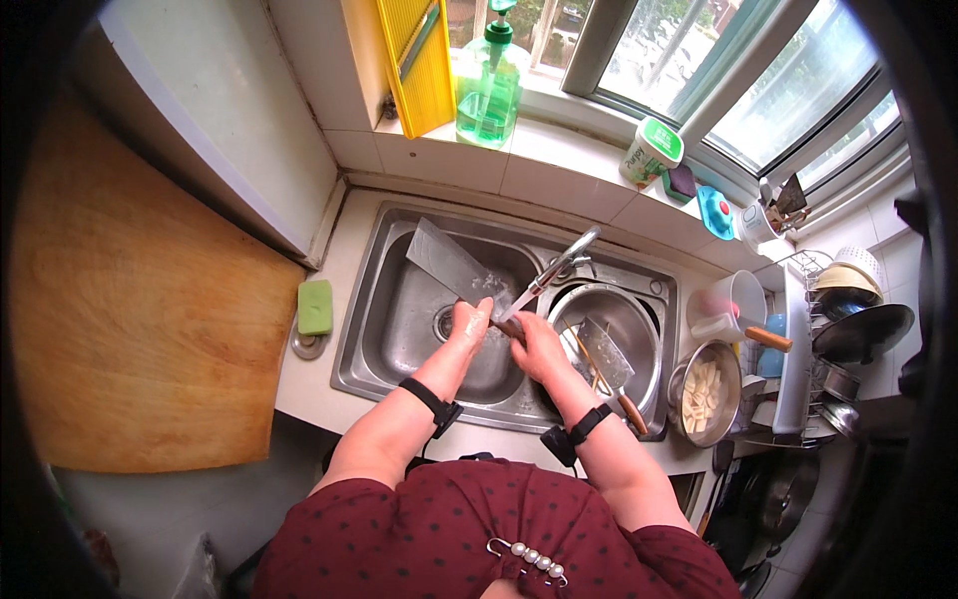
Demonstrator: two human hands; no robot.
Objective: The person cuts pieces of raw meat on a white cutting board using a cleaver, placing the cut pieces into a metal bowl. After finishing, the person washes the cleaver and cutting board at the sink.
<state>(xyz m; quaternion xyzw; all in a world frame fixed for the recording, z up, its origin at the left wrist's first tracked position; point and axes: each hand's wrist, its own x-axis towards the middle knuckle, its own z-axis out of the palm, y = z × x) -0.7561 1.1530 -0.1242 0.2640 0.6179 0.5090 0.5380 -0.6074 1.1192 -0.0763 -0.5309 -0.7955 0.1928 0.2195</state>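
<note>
A wide-bladed cleaver (453,258) lies slantwise over the left sink basin (397,322), its blade pointing to the far left. My right hand (537,348) grips its dark handle. At the junction of blade and handle is my wet left hand (470,323), thumb on top and fingers mostly hidden beneath. Water runs from the chrome faucet (557,266) onto the handle area, between my hands. White bits or foam cling to the blade near the handle. In the right basin, a steel bowl (645,314) holds chopsticks (587,352) and a second cleaver (608,352) with a wooden handle.
A steel bowl of cut pale pieces (702,397) stands right of the sink, beside a dish rack (793,359). Green soap (315,308) and a wooden board (150,314) are at left. A pump bottle (488,97) and yellow grater (419,75) stand on the sill.
</note>
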